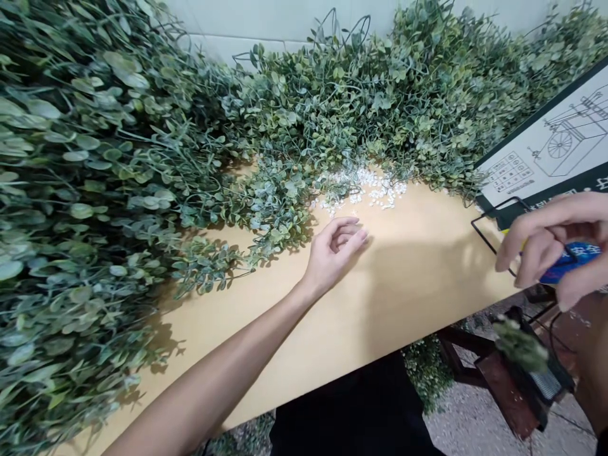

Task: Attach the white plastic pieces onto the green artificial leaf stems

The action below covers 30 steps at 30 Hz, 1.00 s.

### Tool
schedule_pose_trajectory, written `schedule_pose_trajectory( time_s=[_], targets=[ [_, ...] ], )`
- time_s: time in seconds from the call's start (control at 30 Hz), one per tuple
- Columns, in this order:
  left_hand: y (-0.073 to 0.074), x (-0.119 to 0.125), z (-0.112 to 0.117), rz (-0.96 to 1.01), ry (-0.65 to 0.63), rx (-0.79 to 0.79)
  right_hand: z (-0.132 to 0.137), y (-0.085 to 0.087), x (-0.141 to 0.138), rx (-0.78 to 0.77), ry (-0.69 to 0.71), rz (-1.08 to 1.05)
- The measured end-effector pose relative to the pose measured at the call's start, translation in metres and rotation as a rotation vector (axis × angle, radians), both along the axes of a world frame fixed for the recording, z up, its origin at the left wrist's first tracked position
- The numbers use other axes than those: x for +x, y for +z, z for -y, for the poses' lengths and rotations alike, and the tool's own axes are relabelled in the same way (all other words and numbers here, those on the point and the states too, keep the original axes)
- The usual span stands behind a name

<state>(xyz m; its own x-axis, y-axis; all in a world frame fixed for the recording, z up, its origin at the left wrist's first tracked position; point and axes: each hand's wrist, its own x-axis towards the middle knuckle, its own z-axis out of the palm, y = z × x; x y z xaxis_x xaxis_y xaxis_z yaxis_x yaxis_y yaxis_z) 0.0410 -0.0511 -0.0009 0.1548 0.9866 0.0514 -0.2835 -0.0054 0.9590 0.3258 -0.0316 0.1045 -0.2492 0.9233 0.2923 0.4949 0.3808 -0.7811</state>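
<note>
My left hand (335,250) rests on the tan tabletop (294,354), its fingers loosely curved with a gap to the thumb and nothing visible between them. Just beyond it lie many tiny white pieces (373,187), scattered along the edge of the green leafy artificial foliage (280,190). At the right edge my right hand (560,240) is raised past the table's end, fingers bent and apart from the thumb. Below it, apart from the fingers, is a blurred small green sprig (520,345). Behind that hand show a black wire frame (487,237) and a blue packet (570,263).
Thick foliage (95,190) piles up along the left and back against a pale wall (285,19). A dark-framed board with line drawings (560,139) leans at the right. Under the table's right end are a reddish-brown stool (513,392), a black mesh item (546,383) and more greenery (425,373).
</note>
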Motion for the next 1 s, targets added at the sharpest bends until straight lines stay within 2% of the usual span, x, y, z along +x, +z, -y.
schedule_pose_trajectory(
  time_s=[0.2,0.3,0.43,0.53,0.63,0.77,0.87,1.0],
  targets=[
    [0.002,0.001,0.001,0.004,0.003,-0.009,-0.049,-0.010,-0.015,0.112,0.001,0.363],
    [0.000,0.001,0.000,0.011,-0.005,-0.011,-0.073,-0.025,-0.017,0.172,0.002,0.613],
    [-0.002,0.000,-0.001,0.022,-0.015,0.003,-0.102,-0.052,-0.030,0.274,-0.072,0.944],
    [-0.003,0.000,-0.002,0.034,-0.021,0.002,-0.114,-0.060,-0.038,0.280,-0.087,1.051],
    [-0.003,0.000,-0.003,0.045,-0.027,-0.008,-0.118,-0.055,-0.039,0.325,-0.190,0.908],
    [-0.002,0.000,-0.003,0.045,-0.023,-0.015,-0.119,-0.041,-0.035,0.428,-0.342,0.519],
    [-0.001,0.000,-0.003,0.053,-0.020,-0.024,-0.115,-0.037,-0.037,0.528,-0.367,0.306],
    [-0.002,-0.002,-0.004,0.112,-0.025,-0.053,-0.094,-0.044,-0.052,0.797,-0.329,0.249]
  ],
)
